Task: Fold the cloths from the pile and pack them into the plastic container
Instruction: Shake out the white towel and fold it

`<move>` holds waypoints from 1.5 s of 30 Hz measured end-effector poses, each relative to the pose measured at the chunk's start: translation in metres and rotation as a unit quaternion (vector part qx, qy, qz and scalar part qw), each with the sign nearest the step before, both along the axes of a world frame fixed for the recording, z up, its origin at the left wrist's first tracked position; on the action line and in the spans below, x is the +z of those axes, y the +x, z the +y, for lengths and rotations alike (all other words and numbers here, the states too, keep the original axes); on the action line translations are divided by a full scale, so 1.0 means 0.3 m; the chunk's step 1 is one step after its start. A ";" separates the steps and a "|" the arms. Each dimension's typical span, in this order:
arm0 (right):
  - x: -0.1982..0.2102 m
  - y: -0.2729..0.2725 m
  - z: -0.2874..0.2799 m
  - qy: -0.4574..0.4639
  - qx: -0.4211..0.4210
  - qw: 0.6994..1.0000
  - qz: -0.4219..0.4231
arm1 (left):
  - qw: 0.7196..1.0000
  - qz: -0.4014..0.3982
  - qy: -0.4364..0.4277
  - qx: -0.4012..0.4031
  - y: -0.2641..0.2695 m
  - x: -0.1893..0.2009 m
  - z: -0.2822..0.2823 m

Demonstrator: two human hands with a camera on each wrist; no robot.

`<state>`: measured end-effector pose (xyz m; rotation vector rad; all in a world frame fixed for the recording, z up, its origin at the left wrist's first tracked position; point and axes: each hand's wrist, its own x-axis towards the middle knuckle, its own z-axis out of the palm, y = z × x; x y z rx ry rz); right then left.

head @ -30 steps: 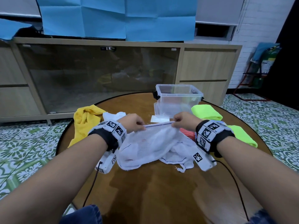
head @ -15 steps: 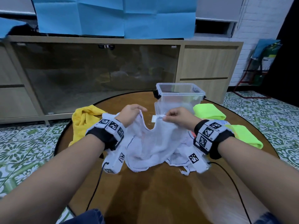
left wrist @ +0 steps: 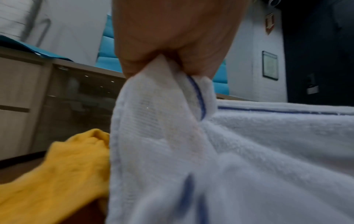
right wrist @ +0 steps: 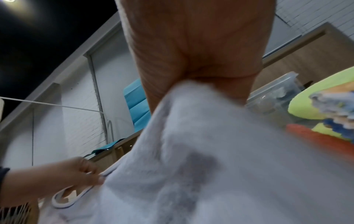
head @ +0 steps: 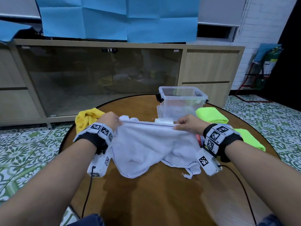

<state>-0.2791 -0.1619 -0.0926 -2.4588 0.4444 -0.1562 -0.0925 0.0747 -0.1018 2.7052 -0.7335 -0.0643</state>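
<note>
White cloth (head: 147,141) top edge taut between pinching fingers of left hand (head: 108,120) and right hand (head: 189,124).

Even indoor light, sharp wide-angle head view bowed at edges; both wrist views dim and blurred.

1. You're in a lived-in home room: patterned green floor tiles (head: 19,144) and a white brick wall (head: 260,22).
2. A long wooden sideboard (head: 210,69) with glass doors (dim inside) stands behind your round wooden table (head: 162,201).
</note>
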 end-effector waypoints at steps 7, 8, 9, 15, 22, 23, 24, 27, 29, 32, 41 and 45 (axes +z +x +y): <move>0.022 0.016 0.047 0.012 0.008 1.000 -0.015 | 0.998 -0.014 -0.066 -0.011 -0.013 0.014 0.029; 0.027 0.023 0.066 0.019 0.016 0.999 -0.022 | 0.994 -0.004 -0.099 -0.054 -0.046 0.025 0.002; 0.032 0.031 0.087 0.027 0.026 0.999 -0.029 | 0.988 0.010 -0.112 -0.103 -0.077 0.039 -0.029; 0.042 0.062 0.152 0.038 0.072 0.995 -0.056 | 0.963 0.087 -0.047 -0.251 -0.214 0.046 -0.155; 0.028 0.026 0.053 0.142 0.000 0.987 -0.075 | 0.991 -0.039 0.038 -0.121 -0.083 0.028 -0.051; 0.028 0.020 0.034 0.154 -0.013 0.986 -0.070 | 0.992 -0.046 0.060 -0.103 -0.065 0.019 -0.025; 0.031 0.013 0.019 0.154 -0.018 0.987 -0.051 | 0.993 -0.046 0.071 -0.088 -0.051 0.011 -0.005; 0.032 0.008 0.016 0.066 0.015 0.997 0.042 | 0.994 -0.059 0.084 -0.039 -0.030 -0.003 0.006; 0.033 0.020 0.051 -0.047 0.036 0.993 0.098 | 0.989 -0.114 0.093 -0.008 -0.033 0.000 -0.017; 0.054 0.040 0.097 -0.067 0.018 0.996 0.059 | 0.990 -0.137 0.023 0.003 -0.058 0.030 -0.043; 0.109 0.068 0.192 0.054 0.090 0.991 -0.079 | 0.970 0.053 -0.040 -0.233 -0.215 0.084 -0.169; 0.090 0.056 0.137 -0.013 0.069 0.997 -0.015 | 0.989 -0.045 0.014 -0.141 -0.138 0.084 -0.103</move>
